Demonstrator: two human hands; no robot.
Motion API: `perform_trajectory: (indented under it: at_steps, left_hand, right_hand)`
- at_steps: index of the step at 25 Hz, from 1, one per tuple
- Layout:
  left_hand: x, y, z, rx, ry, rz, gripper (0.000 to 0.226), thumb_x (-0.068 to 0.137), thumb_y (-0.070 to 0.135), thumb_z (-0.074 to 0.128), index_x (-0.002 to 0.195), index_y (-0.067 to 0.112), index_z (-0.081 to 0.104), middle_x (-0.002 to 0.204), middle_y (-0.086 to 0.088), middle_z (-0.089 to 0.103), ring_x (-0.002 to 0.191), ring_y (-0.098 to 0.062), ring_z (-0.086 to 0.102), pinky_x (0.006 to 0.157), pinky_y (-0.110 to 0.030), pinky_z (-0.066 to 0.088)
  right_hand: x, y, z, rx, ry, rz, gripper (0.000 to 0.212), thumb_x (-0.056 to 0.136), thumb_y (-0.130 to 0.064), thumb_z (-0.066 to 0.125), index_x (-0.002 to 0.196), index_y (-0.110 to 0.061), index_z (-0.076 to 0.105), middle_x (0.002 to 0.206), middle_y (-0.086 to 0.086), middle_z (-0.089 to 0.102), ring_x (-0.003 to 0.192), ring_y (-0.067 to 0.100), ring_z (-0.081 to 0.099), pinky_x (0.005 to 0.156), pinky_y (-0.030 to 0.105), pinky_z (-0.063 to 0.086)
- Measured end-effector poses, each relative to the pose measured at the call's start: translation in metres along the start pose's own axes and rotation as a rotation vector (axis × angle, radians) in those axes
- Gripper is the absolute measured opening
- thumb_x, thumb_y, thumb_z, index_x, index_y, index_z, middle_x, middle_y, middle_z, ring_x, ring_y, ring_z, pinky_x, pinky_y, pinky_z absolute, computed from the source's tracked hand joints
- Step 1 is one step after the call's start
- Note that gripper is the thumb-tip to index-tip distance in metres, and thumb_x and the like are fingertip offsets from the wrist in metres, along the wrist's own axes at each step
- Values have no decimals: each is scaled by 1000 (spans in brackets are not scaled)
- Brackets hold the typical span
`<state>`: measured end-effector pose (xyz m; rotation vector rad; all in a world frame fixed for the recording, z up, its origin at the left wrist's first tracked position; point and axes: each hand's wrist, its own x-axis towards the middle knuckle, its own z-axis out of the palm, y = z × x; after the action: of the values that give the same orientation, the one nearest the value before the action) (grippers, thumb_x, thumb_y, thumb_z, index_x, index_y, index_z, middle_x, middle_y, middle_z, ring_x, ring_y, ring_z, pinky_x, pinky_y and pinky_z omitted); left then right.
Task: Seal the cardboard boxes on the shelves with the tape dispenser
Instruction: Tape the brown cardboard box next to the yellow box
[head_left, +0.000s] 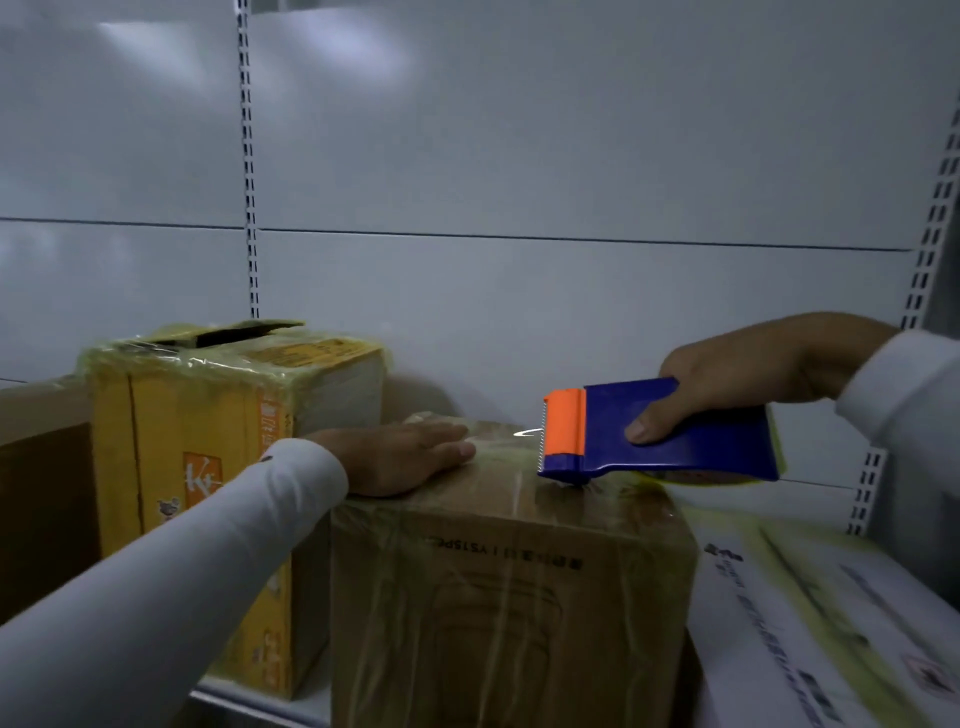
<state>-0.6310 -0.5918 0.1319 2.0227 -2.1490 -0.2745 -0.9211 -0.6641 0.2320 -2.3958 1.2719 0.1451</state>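
Now the left hand (410, 457) lies flat on the brown box (511, 587) while the right hand (737, 374) clutches the tape dispenser (660, 434) above it; tilting could wrinkle tape.

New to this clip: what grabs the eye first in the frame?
The blue tape dispenser with its orange blade guard stands out, held by the right hand at centre right, its front end down on the top of the brown box. The left hand lies flat on that box's top at its left edge. Behind it to the left stands a yellow box wrapped in tape, with a top flap partly open.
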Motion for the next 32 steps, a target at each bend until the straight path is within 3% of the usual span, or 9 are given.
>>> perform_trajectory:
  at_steps: [4,7,10,13,16,22,27,32]
  left_hand:
    - [-7,-11,-1,-46,-11,48,63,89,69,22,146,41,24,158,13,14,145,-12,11,111,-32,9]
    - [-9,-17,-3,-91,-16,64,77,76,77,20,145,44,25,158,13,11,145,-11,9,112,-34,6]
    - [-6,-9,-2,-48,-35,108,78,74,79,21,142,43,31,155,11,25,142,-14,22,104,-31,16]
    - [-10,-1,-7,97,154,103,81,74,82,28,142,38,34,150,9,36,136,-16,35,106,-33,26]
    - [-14,28,4,217,382,243,85,72,87,30,141,38,36,145,12,44,130,-13,44,104,-31,35]
    - [5,57,28,115,223,233,60,89,68,32,141,39,36,148,12,40,135,-12,36,109,-29,25]
    - [5,26,20,47,128,250,52,86,70,36,136,54,34,146,20,39,131,-3,36,102,-20,21]
    - [9,13,15,1,85,313,59,74,81,31,131,62,33,145,21,40,133,-5,36,111,-27,22]
  right_hand:
    - [-22,12,0,92,-45,0,48,77,-56,74,91,-10,72,86,10,76,70,18,71,61,24,53]
    - [-46,40,5,188,-43,69,55,74,-55,69,97,-5,72,91,16,75,72,21,70,62,25,53]
    - [-55,61,18,264,-51,99,57,76,-52,65,104,-3,70,96,16,75,75,22,71,64,26,54]
    - [-53,72,34,406,2,80,56,75,-51,67,102,-2,70,95,16,75,72,22,71,61,26,55]
    - [-48,75,45,498,18,33,58,62,-55,75,92,-5,70,80,11,73,62,17,67,54,23,52]
    - [-46,81,53,578,-63,-33,73,45,-64,88,89,-8,71,78,11,72,61,17,68,54,24,53]
    - [-46,76,69,664,-28,-44,65,52,-54,86,87,-3,66,67,11,68,52,15,63,48,23,51]
    - [-67,55,83,678,37,-5,84,39,-62,91,92,-1,68,77,15,68,58,18,64,51,24,52]
